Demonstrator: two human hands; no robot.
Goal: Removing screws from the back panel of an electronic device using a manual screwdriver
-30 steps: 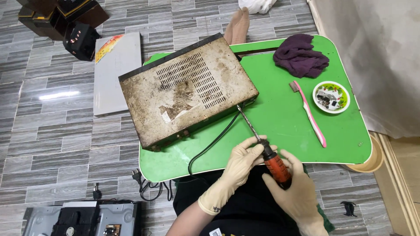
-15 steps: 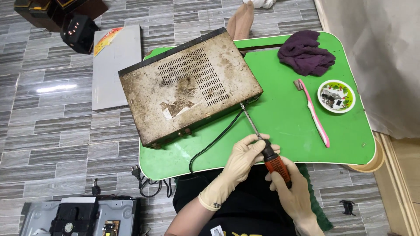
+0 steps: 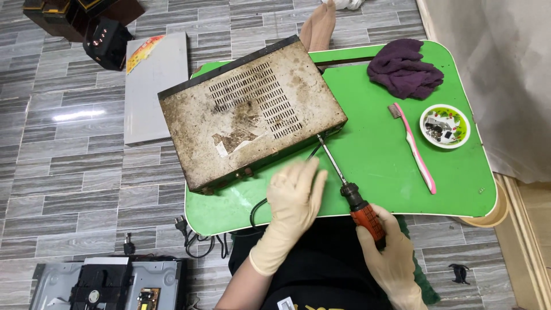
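Gloved, my right hand (image 3: 390,252) grips the orange-handled screwdriver (image 3: 344,183), its tip touching the near right edge of the rusty vented metal electronics case (image 3: 247,115) on the green plastic table (image 3: 379,161). My left hand (image 3: 294,198) lies open, fingers spread, just beside the shaft.

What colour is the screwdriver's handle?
Orange with a black collar, gripped in the right hand; the screwdriver shows clearly in the head view.

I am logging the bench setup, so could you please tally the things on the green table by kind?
Rusty electronics case: 1
Screwdriver, held in the right hand: 1
Pink toothbrush: 1
Purple cloth: 1
Small dish of parts: 1
Total: 5
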